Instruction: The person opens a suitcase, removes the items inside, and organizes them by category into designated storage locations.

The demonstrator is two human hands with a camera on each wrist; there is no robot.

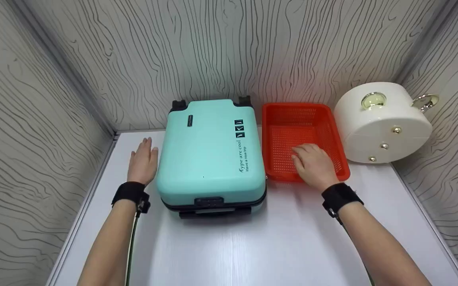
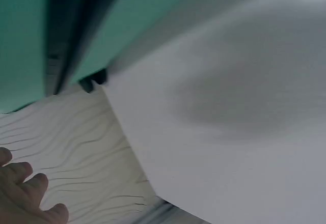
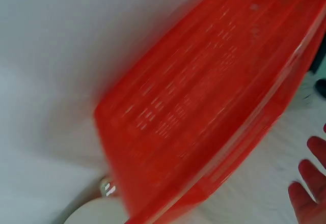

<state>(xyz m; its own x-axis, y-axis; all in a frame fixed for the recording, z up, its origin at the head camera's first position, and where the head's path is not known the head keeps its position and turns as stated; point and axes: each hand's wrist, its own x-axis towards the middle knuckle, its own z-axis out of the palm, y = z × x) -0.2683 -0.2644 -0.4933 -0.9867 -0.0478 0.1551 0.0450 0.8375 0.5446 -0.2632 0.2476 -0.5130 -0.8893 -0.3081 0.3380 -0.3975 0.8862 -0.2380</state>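
Observation:
A mint-green suitcase (image 1: 209, 151) lies flat on the table, its black wheels toward the back wall and its black handle toward me. To its left my left hand (image 1: 143, 161) is held with fingers straight and holds nothing; the left wrist view shows its fingertips (image 2: 35, 183) apart from the case. My right hand (image 1: 314, 165) is over the front part of a red plastic basket (image 1: 266, 139), fingers loosely bent, with nothing in it. In the right wrist view the basket's outer side (image 3: 188, 96) fills the middle, and the fingers show at the lower right.
A round cream-white case (image 1: 388, 127) with gold studs and a metal handle stands right of the basket, against the side wall. Patterned panels (image 1: 213, 47) enclose the white table (image 1: 221, 254) at the back and both sides. Thin cables run along both forearms.

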